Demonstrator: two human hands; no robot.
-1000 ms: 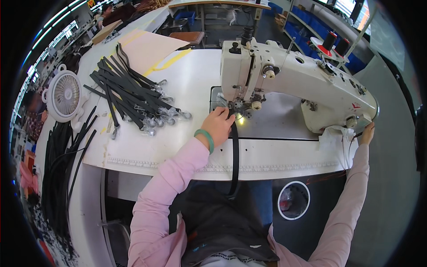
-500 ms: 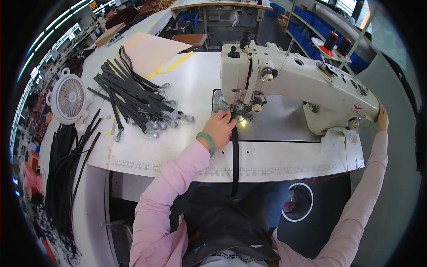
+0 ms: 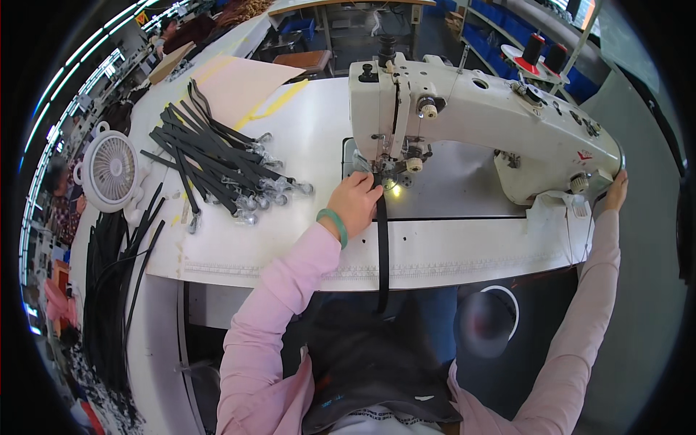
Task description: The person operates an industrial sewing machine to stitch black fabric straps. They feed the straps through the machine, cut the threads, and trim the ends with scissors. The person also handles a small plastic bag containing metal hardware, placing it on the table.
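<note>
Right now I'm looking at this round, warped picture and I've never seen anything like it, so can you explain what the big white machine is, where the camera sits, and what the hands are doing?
The camera is worn on the person's head and looks down, so straight edges bend near the rim. The big white sewing machine stands on a white worktable. The left hand presses a long black strap at the needle; the strap hangs over the table's front edge. The right hand rests at the machine's far right end. Left of the machine lie a pile of black straps with metal clips, a tan paper sheet and a small white fan.
</note>
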